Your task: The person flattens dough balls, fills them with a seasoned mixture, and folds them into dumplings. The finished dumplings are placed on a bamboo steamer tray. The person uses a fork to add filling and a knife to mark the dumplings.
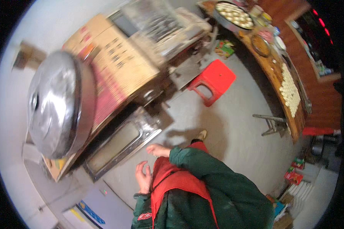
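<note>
My left hand (143,177), blurred, hangs before my red apron (177,181) with fingers bent and apart. It holds nothing I can see. My right hand (158,150) reaches across in front of my body, fingers loosely curled, and no object shows in it. Both hands are apart from each other and over the floor. Nearest to them is a metal-framed panel (123,143) low under a table. On that table's cardboard covering (129,68) stands a large round metal pan (86,114) with a domed lid (54,106).
A red plastic stool (218,77) stands on the grey floor ahead. Along the right runs a wooden table (266,67) bearing rows of small pale dough pieces (289,90) and a round pan of dough balls (235,15). A white appliance (106,206) is at lower left.
</note>
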A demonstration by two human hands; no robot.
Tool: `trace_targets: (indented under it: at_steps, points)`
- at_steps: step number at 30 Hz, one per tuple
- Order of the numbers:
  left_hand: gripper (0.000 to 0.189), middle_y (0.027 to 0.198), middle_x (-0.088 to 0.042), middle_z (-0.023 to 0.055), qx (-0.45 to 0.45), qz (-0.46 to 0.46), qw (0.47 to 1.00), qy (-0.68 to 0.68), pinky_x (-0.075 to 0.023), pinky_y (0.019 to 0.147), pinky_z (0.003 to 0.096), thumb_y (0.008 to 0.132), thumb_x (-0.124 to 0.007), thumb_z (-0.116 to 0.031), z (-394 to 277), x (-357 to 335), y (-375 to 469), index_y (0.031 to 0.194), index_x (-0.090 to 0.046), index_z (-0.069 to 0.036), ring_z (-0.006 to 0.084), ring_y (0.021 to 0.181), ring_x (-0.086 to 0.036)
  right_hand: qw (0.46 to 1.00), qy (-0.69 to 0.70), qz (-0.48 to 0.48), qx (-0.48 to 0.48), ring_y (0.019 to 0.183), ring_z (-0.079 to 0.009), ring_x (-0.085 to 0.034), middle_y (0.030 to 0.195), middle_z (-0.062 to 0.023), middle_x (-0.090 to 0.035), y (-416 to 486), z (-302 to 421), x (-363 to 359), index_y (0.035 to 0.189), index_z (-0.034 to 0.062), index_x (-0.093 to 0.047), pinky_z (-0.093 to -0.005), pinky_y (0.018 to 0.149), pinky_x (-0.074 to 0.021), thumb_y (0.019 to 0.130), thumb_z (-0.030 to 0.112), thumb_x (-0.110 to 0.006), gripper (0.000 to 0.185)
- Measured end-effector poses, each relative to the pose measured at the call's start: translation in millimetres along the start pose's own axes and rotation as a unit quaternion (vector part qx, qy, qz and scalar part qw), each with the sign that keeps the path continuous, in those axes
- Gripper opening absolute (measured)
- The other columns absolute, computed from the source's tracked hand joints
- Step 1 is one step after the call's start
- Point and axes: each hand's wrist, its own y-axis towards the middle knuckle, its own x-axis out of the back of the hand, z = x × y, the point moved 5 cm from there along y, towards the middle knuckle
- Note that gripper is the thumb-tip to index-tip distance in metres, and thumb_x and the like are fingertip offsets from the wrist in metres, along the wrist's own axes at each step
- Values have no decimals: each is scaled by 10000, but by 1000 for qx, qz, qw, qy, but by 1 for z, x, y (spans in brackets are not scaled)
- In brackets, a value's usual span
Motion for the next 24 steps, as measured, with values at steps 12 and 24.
trace_targets:
  at_steps: [12,24]
  points:
    - [263,1094,-751,172,-59,207,970,114,-581,886,405,912,-697,-177,-127,-267,109,1152,-754,-88,308,992,-740,899,223,-374,53,987,-126,-672,1103,-30,-735,-316,4,408,1203,54,-713,-293,870,-538,992,38,-578,251]
    - [276,1063,-761,156,-137,306,936,110,-591,820,429,915,-710,-260,-263,-512,263,1144,-755,-111,309,945,-741,889,185,-419,-1,1048,-153,-697,1222,-72,-728,-476,35,678,1336,47,-643,-301,912,-557,1079,155,-554,293]
